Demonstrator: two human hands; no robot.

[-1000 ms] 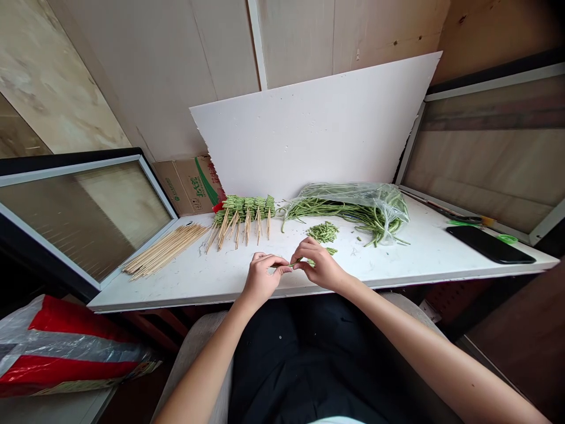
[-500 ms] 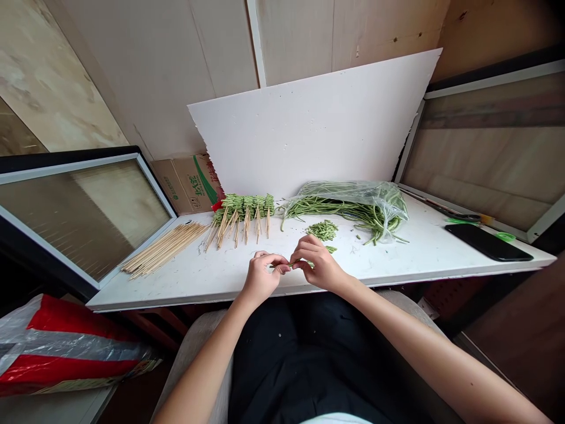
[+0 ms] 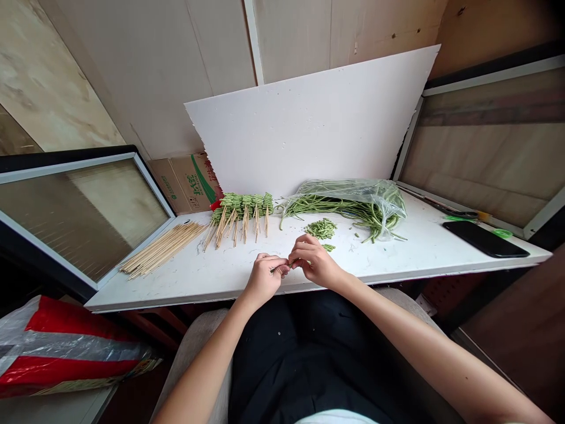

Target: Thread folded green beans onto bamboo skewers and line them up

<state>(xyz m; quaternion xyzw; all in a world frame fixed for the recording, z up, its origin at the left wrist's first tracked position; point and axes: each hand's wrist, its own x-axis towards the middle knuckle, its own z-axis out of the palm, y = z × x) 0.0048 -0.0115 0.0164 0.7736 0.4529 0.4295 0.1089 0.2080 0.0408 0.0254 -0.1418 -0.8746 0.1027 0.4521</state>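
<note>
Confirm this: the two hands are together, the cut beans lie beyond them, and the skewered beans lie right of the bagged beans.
Wrong on one point: the skewered beans lie left of the bagged beans, as the head view shows. The left hand and right hand are together, the cut beans beyond them.

The left hand [image 3: 263, 277] and right hand [image 3: 315, 260] meet before the bean pile [image 3: 321, 228]; left of it lie loose sticks [image 3: 164, 249], right-behind, bagged beans [image 3: 353, 204].

Illumination was moderate and diffuse across the white tabletop [image 3: 198, 272], with deep shadow beneath it. Specular glare marked the plastic bag [image 3: 77, 343] (lower left). Wide-angle distortion stretched the view's edges.
</note>
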